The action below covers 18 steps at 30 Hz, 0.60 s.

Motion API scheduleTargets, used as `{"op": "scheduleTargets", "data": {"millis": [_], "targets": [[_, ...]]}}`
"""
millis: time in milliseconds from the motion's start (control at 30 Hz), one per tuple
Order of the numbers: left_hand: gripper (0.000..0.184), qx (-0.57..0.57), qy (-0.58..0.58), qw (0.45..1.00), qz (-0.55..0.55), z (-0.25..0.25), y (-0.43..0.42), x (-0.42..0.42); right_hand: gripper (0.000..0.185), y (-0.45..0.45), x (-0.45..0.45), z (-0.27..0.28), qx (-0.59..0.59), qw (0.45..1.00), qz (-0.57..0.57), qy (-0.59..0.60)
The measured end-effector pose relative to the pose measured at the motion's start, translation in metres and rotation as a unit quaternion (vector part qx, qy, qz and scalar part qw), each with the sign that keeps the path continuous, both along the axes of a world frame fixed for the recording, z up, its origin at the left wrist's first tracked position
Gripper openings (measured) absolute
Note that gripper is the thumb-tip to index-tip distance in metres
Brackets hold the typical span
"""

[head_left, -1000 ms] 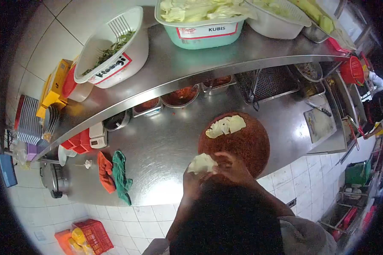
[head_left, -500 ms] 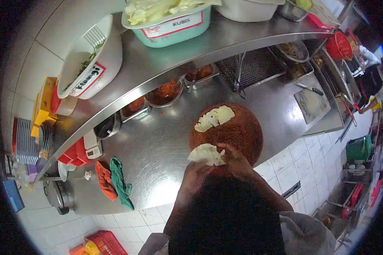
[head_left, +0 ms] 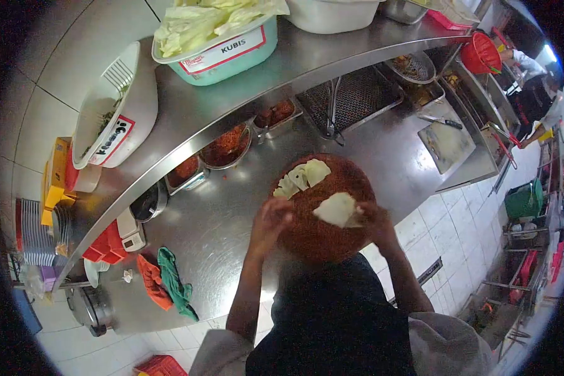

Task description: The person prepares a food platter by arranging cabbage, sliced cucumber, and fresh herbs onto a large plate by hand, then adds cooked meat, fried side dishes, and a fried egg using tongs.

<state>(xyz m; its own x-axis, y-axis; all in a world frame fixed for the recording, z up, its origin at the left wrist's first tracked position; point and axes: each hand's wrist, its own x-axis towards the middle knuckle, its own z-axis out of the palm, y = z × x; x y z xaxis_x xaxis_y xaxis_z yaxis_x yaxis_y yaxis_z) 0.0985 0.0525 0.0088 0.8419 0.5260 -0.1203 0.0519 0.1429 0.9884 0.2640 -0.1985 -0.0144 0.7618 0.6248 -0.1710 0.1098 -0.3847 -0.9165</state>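
Note:
A pale cabbage leaf [head_left: 338,210] is pinched at its right edge by my right hand [head_left: 375,224], over the round reddish-brown board [head_left: 323,241]. My left hand [head_left: 273,220] hovers by the board's left edge, blurred, its fingers loosely curved and apart with nothing seen in them. Further back on the board lie cut cabbage pieces [head_left: 304,177], pale and partly overlapping.
A green tub marked KUBIS [head_left: 222,66] and a white tub [head_left: 122,125] stand on the raised shelf. Below it are a bowl of red paste [head_left: 225,147] and a mesh tray [head_left: 351,100]. A knife [head_left: 442,121] rests on a cutting board [head_left: 445,147] to the right. Another person works at far right.
My hands have moved apart. The right hand has carried the leaf rightward; the left has let go of it and moved to the board's left side. The camera view has shifted slightly.

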Motion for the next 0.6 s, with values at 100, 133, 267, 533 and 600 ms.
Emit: {"op": "scheduleTargets", "data": {"millis": [100, 133, 267, 533, 600], "targets": [[0.032, 0.213, 0.123, 0.969, -0.007, -0.031, 0.035, 0.065, 0.031, -0.01, 0.024, 0.019, 0.028, 0.992, -0.088, 0.088], [0.032, 0.248, 0.148, 0.957, 0.001, -0.037, 0.037, 0.085, 0.031, -0.015, 0.029, 0.024, 0.031, 0.992, -0.088, 0.086], [0.037, 0.422, 0.197, 0.884, -0.037, -0.053, 0.042, 0.136, 0.026, -0.027, 0.039, 0.038, -0.002, 0.991, -0.128, 0.029], [0.02, 0.509, 0.079, 0.857, -0.015, -0.058, 0.032, 0.124, 0.028, -0.016, 0.064, 0.022, -0.059, 0.988, -0.122, -0.077], [0.018, 0.524, 0.054, 0.85, -0.021, -0.052, 0.03, 0.103, 0.027, 0.003, 0.074, 0.001, -0.029, 0.989, -0.109, -0.094]]}}
